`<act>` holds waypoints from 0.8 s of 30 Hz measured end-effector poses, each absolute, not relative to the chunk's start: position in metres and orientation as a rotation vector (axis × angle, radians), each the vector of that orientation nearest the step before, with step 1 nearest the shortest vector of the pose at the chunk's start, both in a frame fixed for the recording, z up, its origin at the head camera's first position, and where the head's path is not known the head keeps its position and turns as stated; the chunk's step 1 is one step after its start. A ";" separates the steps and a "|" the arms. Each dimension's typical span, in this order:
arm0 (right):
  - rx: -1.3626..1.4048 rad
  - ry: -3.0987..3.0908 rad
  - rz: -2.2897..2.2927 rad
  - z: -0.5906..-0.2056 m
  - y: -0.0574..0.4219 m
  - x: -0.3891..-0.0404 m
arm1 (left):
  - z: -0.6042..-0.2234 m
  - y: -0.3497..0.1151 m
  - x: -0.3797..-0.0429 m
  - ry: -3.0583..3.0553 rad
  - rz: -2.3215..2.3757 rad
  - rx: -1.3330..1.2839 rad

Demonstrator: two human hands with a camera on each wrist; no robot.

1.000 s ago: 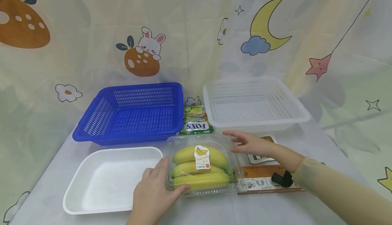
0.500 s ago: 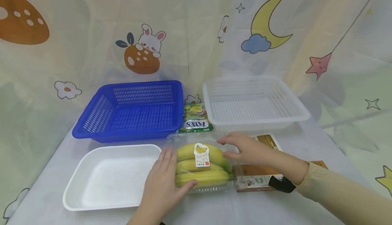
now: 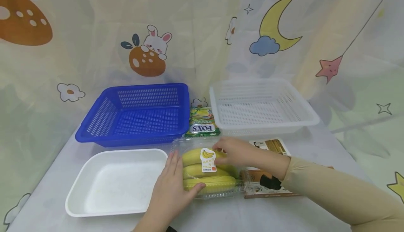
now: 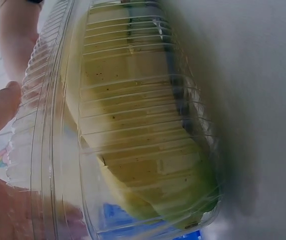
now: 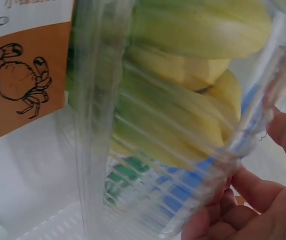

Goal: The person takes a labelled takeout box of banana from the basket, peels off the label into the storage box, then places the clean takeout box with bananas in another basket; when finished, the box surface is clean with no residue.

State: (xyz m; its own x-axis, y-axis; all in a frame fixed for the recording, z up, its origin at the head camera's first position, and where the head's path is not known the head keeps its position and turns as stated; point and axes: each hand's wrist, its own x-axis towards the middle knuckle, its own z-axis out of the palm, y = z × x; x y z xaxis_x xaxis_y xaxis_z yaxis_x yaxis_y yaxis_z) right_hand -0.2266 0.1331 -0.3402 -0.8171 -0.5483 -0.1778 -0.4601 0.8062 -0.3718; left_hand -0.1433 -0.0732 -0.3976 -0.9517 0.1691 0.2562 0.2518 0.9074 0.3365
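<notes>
A clear plastic box of bananas (image 3: 205,184) stands near the front of the table, with a white banana label (image 3: 207,163) on its lid. My left hand (image 3: 170,183) rests along the box's left side, fingers straight and thumb over the front edge. In the left wrist view the bananas (image 4: 133,110) show through the ribbed wall. Over the right part of the lid reaches my right hand (image 3: 235,153), its fingers bent and thumb apart from them, fingertips close to the label. In the right wrist view those fingers (image 5: 260,187) are at the ribbed lid.
Behind stand a blue basket (image 3: 145,119) and a white basket (image 3: 262,114), with a green FOX'S packet (image 3: 202,121) between them. A white tray (image 3: 113,183) lies left of the box. An orange-and-white carton (image 3: 258,190) and a brown-and-white packet (image 3: 276,146) lie under the right arm.
My right hand has moved left across the lid, from the box's right edge to beside the label. My left hand has slid slightly further over the box's left side.
</notes>
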 end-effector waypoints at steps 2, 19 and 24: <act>-0.765 2.708 -0.457 -0.339 0.132 -0.226 | -0.397 -0.073 -0.144 -2.856 -0.549 -0.318; -0.701 2.696 -0.504 -0.342 0.130 -0.226 | -0.394 -0.071 -0.143 -2.907 -0.575 -0.294; -0.725 2.692 -0.566 -0.343 0.130 -0.226 | -0.394 -0.071 -0.143 -2.903 -0.583 -0.289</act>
State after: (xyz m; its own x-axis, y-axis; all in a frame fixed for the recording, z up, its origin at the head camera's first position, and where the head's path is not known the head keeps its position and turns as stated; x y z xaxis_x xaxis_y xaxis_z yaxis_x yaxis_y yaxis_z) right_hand -0.2264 0.1303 -0.3432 -0.8295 -0.5296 -0.1774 -0.4133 0.7957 -0.4427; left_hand -0.1431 -0.0714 -0.3943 -0.9674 0.1557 0.2000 0.2208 0.9050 0.3637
